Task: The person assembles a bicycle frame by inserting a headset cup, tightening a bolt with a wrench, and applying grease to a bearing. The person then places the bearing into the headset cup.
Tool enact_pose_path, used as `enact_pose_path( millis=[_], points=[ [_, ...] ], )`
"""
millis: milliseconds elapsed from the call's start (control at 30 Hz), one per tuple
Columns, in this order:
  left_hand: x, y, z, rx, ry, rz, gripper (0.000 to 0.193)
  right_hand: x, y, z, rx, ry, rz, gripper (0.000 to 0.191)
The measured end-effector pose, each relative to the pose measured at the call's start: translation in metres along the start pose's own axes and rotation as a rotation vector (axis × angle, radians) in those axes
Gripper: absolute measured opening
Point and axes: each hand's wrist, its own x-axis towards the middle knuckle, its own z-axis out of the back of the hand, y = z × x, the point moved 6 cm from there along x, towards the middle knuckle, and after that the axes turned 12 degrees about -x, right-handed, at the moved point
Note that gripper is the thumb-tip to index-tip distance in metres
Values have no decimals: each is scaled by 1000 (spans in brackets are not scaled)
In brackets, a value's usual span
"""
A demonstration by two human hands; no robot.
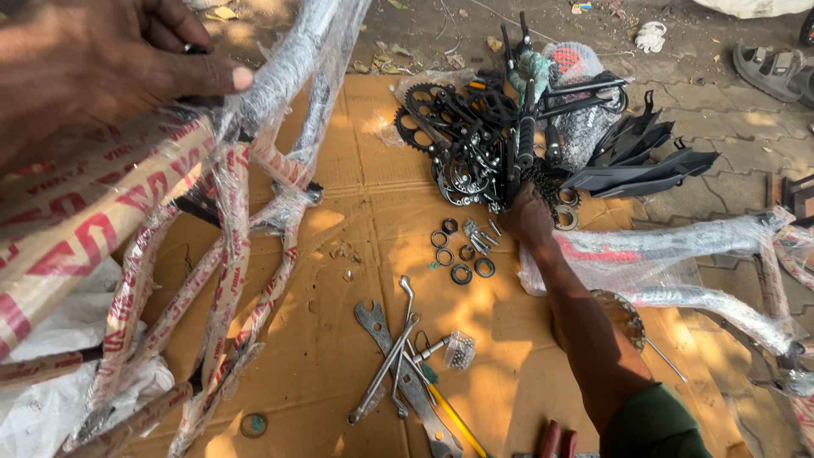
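Meanwhile, left hand (102,68) clamps the plastic-wrapped bicycle frame (229,229); right hand (527,216), grip unclear, reaches black parts (475,144).

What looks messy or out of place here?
Nothing looks damaged. The right hand reaches into a tangled pile of black parts, while rings and bolts lie scattered loose on the cardboard. The tools lie crossed over each other. The left hand holds a wrapped frame.

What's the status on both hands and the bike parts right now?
Left hand gripping the wrapped bicycle frame. Right hand reaching into the pile of black parts. Bearing rings and wrenches loose on cardboard.
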Motion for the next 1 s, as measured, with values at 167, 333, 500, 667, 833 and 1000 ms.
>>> enact_pose_path(
  millis=[167, 333, 500, 667, 833, 1000],
  points=[
    [-9, -11, 5, 121, -22, 91, 46, -7, -11, -6, 37, 61, -127, 30],
    [-13, -8, 0, -24, -41, 88, 48, 0, -67, 14, -112, 60, -332, 39],
    [-13, -6, 1, 84, -16, 74, 45, -6, -105, 12, -303, 80, -330, 26],
    [-15, -18, 2, 56, -71, -24, 55, -24, -54, 15, -120, -417, 54, 17],
    [-8, -19, 2, 139, -21, 77, 56, -15, -15, -1, -57, -210, 109, 12],
    [-9, -24, 6, 468, 85, 192, 70, -6, 6, -8, -77, -157, 260, 43]
  ],
)
